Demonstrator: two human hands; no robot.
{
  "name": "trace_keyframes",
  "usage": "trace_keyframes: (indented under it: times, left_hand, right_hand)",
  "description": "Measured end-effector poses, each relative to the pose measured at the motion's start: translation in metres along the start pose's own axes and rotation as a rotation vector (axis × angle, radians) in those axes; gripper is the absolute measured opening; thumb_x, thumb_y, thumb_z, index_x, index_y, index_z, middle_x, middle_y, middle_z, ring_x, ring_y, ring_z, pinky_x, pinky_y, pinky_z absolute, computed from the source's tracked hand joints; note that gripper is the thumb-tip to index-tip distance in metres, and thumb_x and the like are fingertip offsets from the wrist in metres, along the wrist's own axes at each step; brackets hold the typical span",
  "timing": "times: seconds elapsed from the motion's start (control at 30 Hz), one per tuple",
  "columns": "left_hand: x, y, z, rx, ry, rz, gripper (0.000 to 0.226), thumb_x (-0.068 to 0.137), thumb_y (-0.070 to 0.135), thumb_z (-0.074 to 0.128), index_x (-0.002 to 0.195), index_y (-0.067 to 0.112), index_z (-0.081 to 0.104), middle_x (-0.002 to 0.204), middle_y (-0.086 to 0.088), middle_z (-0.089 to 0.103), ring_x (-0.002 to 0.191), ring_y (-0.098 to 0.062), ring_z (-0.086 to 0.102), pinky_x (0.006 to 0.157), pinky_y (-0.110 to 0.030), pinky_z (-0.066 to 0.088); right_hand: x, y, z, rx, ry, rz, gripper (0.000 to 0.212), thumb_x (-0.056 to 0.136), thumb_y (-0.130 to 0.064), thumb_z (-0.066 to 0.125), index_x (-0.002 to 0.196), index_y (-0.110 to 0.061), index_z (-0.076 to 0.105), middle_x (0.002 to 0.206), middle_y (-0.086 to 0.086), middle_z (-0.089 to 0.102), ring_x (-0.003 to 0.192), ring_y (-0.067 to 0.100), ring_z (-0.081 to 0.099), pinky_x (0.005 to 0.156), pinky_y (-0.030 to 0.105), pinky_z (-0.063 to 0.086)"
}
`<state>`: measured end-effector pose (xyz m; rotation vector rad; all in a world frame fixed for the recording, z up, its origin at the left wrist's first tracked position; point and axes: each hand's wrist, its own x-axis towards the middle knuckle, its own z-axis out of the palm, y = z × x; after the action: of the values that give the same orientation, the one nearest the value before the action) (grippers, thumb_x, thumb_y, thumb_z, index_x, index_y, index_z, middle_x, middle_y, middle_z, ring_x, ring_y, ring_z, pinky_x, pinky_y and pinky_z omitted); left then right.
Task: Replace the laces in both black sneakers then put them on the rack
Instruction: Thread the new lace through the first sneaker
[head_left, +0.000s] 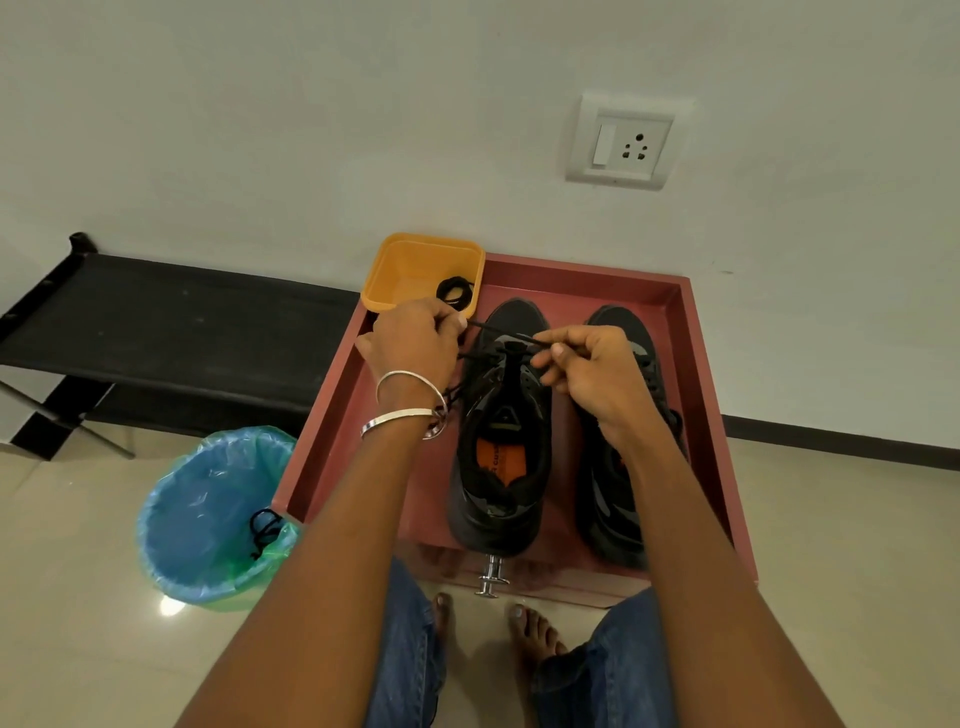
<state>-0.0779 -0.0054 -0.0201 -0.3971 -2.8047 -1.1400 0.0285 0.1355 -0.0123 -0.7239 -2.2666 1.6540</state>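
Sneakers, two black ones, are sitting side by side in a reddish-brown tray-top table (698, 364) pushed up against the wall, toes pointing at the wall. The left sneaker (501, 441) has its tongue pulled up and you can see an orange insole inside. The right sneaker (618, 467) is partly hidden under the forearm.

Both hands are over the left sneaker's toe end. The left hand (410, 343) has its fingers curled and pinches one end of a black lace (511, 335), and the right hand (587, 374) pinches the other end between thumb and fingers. The lace runs across the lower eyelets between the two hands, and more of it hangs loose down the left side of the sneaker. There are silver bangles (402, 410) on the left wrist.

An orange square container (410, 270) sits on the tray's far left corner with a coiled black lace (456, 291) in it. On the floor to the left there's a bin with a blue-green liner (208, 514), with another black lace (265, 530) draped at its rim. A low black rack (171, 332) stands along the wall further left, and a wall socket (621, 143) is above the tray.
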Motion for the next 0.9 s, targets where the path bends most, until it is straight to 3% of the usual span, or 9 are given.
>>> trace_keyframes:
  times: [0.07, 0.13, 0.23, 0.3, 0.43, 0.57, 0.7, 0.8, 0.9]
  left_hand:
    - [-0.002, 0.004, 0.003, 0.152, -0.028, 0.027, 0.019, 0.09, 0.029, 0.061, 0.108, 0.027, 0.069, 0.101, 0.001, 0.067, 0.102, -0.024, 0.058, 0.095, -0.045, 0.039]
    - [-0.002, 0.007, 0.007, 0.161, -0.104, 0.163, 0.031, 0.088, 0.025, 0.064, 0.119, 0.026, 0.064, 0.114, 0.0, 0.061, 0.11, -0.024, 0.053, 0.094, -0.044, 0.041]
    - [-0.002, 0.013, 0.011, -0.098, -0.241, 0.411, 0.038, 0.081, 0.016, 0.071, 0.118, 0.016, 0.066, 0.11, -0.004, 0.064, 0.103, -0.022, 0.058, 0.09, -0.036, 0.047]
    - [-0.007, 0.019, 0.014, -0.174, -0.317, 0.454, 0.033, 0.081, 0.013, 0.071, 0.113, 0.013, 0.07, 0.105, -0.004, 0.069, 0.098, -0.019, 0.063, 0.089, -0.03, 0.048]
    - [-0.012, 0.02, 0.017, -0.239, -0.305, 0.404, 0.017, 0.081, 0.014, 0.072, 0.097, 0.014, 0.075, 0.082, 0.003, 0.071, 0.074, -0.006, 0.062, 0.074, -0.022, 0.05]
    - [-0.01, 0.019, 0.017, -0.272, -0.278, 0.332, 0.01, 0.08, 0.018, 0.074, 0.089, 0.016, 0.075, 0.071, 0.01, 0.065, 0.065, 0.005, 0.058, 0.065, -0.01, 0.045]
    - [-0.009, 0.013, 0.024, -0.081, -0.286, 0.242, 0.008, 0.082, 0.027, 0.071, 0.085, 0.021, 0.075, 0.076, 0.006, 0.068, 0.073, -0.009, 0.063, 0.07, -0.03, 0.054]
    - [-0.009, 0.013, 0.025, 0.029, -0.355, 0.151, 0.005, 0.081, 0.023, 0.069, 0.08, 0.024, 0.074, 0.077, 0.004, 0.069, 0.078, -0.015, 0.064, 0.073, -0.034, 0.055]
    - [-0.011, 0.017, 0.026, 0.086, -0.363, 0.112, 0.007, 0.081, 0.024, 0.067, 0.076, 0.027, 0.071, 0.081, 0.003, 0.068, 0.08, -0.016, 0.064, 0.072, -0.036, 0.055]
  right_hand:
    - [0.003, 0.0, 0.005, -0.001, -0.007, 0.013, 0.026, 0.097, 0.008, 0.038, 0.113, 0.008, 0.059, 0.086, 0.018, 0.064, 0.063, 0.017, 0.058, 0.055, 0.015, 0.047]
    - [0.005, 0.0, 0.006, 0.092, 0.019, 0.046, 0.026, 0.096, 0.006, 0.039, 0.116, 0.006, 0.056, 0.081, 0.016, 0.063, 0.059, 0.016, 0.062, 0.054, 0.02, 0.048]
    - [0.005, 0.002, 0.007, 0.049, 0.057, -0.018, 0.005, 0.096, -0.003, 0.052, 0.1, -0.003, 0.055, 0.076, 0.013, 0.069, 0.057, 0.019, 0.068, 0.053, 0.024, 0.051]
    - [0.004, 0.003, 0.006, 0.024, 0.088, -0.06, 0.007, 0.093, -0.008, 0.061, 0.09, -0.001, 0.061, 0.075, 0.013, 0.072, 0.06, 0.024, 0.069, 0.055, 0.026, 0.055]
    - [0.003, 0.0, 0.006, 0.106, 0.122, -0.055, 0.018, 0.089, -0.015, 0.067, 0.085, 0.003, 0.068, 0.073, 0.016, 0.071, 0.063, 0.025, 0.07, 0.057, 0.026, 0.056]
    - [0.004, 0.003, 0.008, 0.09, 0.143, -0.029, 0.023, 0.088, -0.024, 0.069, 0.083, -0.002, 0.071, 0.073, 0.013, 0.071, 0.062, 0.018, 0.068, 0.055, 0.02, 0.049]
    - [0.005, 0.007, 0.005, -0.081, -0.002, 0.086, 0.032, 0.079, -0.033, 0.077, 0.098, -0.008, 0.071, 0.092, 0.008, 0.072, 0.084, 0.017, 0.066, 0.07, 0.026, 0.05]
    - [0.001, 0.006, 0.005, -0.367, -0.217, 0.2, 0.066, 0.072, -0.035, 0.082, 0.127, -0.007, 0.057, 0.121, 0.007, 0.061, 0.106, 0.022, 0.06, 0.082, 0.027, 0.046]
    - [-0.004, 0.001, 0.007, -0.419, -0.209, 0.232, 0.051, 0.078, -0.028, 0.078, 0.118, -0.002, 0.058, 0.106, 0.015, 0.065, 0.071, 0.027, 0.064, 0.064, 0.038, 0.056]
